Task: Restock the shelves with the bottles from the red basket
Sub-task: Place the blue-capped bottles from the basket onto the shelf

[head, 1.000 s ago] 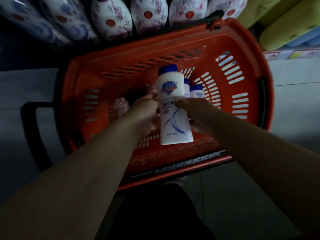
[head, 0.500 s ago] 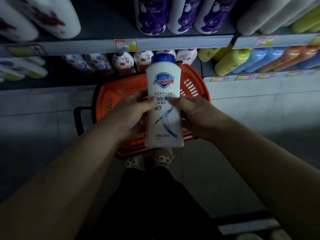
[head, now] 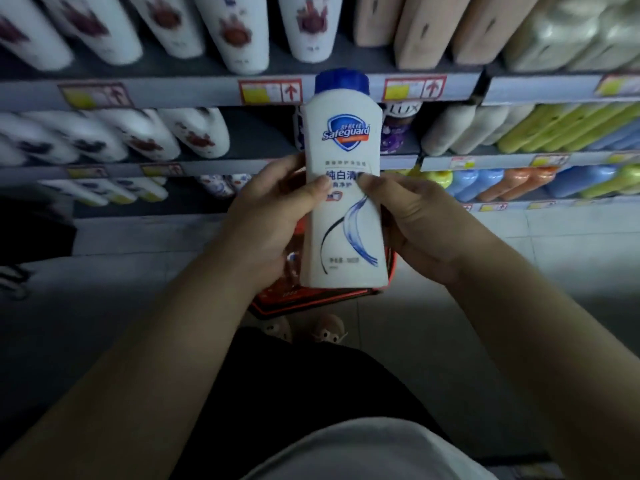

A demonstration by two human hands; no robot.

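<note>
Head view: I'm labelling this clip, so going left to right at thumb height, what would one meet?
At that height: white bottles → left hand → Safeguard bottle → right hand → yellow bottle → blue bottles → orange bottles.

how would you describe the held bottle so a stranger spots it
In front of the store shelves, at the middle of the view, the left hand and right hand grip one upright bottle. Unlike the shelved bottles, it is white with a blue cap and a blue Safeguard shield.
</note>
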